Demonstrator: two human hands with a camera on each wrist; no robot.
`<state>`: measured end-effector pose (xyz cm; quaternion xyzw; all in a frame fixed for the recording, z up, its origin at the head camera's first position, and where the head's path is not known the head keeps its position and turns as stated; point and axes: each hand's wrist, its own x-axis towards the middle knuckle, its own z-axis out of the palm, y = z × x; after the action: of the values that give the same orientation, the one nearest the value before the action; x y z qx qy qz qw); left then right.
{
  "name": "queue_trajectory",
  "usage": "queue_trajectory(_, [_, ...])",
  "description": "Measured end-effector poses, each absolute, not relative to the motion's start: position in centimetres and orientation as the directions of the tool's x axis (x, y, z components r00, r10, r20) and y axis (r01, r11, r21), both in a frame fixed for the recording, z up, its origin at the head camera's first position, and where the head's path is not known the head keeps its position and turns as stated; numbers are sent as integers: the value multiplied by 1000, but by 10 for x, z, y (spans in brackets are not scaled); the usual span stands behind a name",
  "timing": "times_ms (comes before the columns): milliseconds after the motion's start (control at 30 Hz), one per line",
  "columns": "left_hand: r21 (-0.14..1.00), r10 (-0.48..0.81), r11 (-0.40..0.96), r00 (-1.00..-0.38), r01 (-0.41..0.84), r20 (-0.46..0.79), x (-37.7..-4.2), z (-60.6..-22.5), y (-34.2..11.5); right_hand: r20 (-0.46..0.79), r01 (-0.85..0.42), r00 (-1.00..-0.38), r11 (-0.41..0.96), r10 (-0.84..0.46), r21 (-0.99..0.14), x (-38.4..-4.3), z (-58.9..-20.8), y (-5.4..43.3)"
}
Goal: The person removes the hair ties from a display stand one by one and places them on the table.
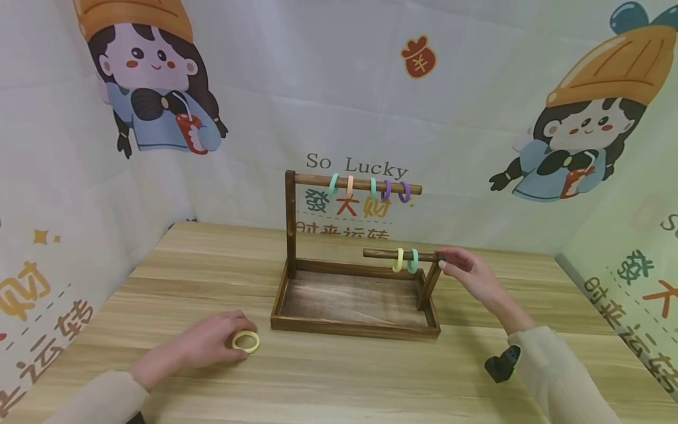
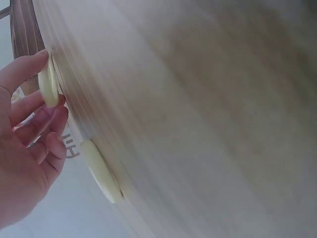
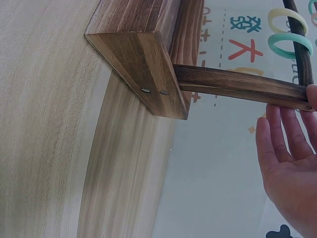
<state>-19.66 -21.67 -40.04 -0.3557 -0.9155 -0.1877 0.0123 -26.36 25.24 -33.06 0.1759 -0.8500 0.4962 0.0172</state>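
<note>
My left hand [image 1: 209,341] is low over the table at the left, pinching a pale yellow ring [image 1: 246,341] between thumb and fingers. Another yellow ring [image 2: 101,171] lies flat on the table near that hand in the left wrist view; the hand hides it from the head view. With thumb and fingertips, my right hand [image 1: 474,277] holds the top of the short post [image 1: 430,282] of a dark wooden rack [image 1: 355,331]. On that post's bar hang a yellow ring [image 1: 398,260] and a mint ring [image 1: 413,261].
The rack's taller post [image 1: 291,229] carries a long bar [image 1: 312,179] with several mint, peach and purple rings. Printed cloth [image 1: 296,70] walls the wooden table [image 1: 328,383] at the back and sides. A black device [image 1: 500,364] sits by the right sleeve.
</note>
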Motion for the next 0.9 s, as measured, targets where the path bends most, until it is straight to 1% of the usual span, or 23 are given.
queue_trajectory(100, [326, 648, 682, -748, 654, 145, -196, -400, -217, 204, -318, -936, 445, -286, -837, -263, -330, 252])
queue_trajectory(233, [286, 639, 699, -752, 656, 161, -195, -399, -213, 201, -316, -937, 449, -285, -836, -263, -330, 251])
queue_trajectory(333, [251, 638, 701, -744, 668, 199, -194, -397, -207, 200, -314, -938, 448, -284, -837, -262, -330, 251])
queue_trajectory(533, [218, 632, 692, -723, 689, 279, -195, -390, -189, 196, -307, -941, 447, -277, -840, -263, -330, 250])
queue_trajectory(667, [199, 635, 674, -695, 712, 338, -196, -384, -176, 186, -298, -943, 452, -275, -841, -263, -329, 250])
queue_trajectory(900, [254, 667, 575, -626, 778, 404, -200, -376, -154, 187, -298, -943, 447, -276, -843, -262, -330, 252])
